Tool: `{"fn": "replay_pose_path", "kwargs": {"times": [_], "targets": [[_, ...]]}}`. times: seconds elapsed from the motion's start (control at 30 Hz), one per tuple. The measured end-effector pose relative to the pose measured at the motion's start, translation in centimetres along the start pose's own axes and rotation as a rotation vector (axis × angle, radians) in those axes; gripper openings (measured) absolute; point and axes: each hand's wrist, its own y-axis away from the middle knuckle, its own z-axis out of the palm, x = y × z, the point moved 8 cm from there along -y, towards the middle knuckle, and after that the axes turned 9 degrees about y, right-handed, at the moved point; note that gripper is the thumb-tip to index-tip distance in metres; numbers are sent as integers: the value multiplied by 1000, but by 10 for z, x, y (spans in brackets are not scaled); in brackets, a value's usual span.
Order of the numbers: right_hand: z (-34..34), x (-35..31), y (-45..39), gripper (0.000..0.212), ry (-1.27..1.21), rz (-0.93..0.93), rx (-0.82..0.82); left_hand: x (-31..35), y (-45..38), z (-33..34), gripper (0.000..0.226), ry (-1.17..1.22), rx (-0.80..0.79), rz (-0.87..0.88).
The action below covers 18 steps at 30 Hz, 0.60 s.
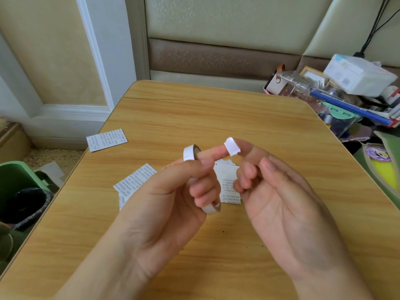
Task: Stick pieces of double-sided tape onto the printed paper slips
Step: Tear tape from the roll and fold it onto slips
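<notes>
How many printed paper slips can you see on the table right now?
3, possibly more: one printed slip lies alone near the table's far-left edge, one sits beside the left hand, and one shows between both hands. Others may be hidden beneath them.
</notes>
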Motion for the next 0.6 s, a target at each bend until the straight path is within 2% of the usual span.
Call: {"fn": "replay_pose_path", "kwargs": {"times": [0.07,0.13,0.3,0.6], "targets": [[-3,2,0,49,26,14,17,1,1,2,42,-4,-1,7],[-6,5,0,49,43,27,36,2,3,1,42,-6,11,13],[-6,-1,1,26,253,-55,33,2,4,1,37,3,2,-6],[-12,-13,1,37,693,-198,84,-2,4,5,29,23,-94,-91]]}}
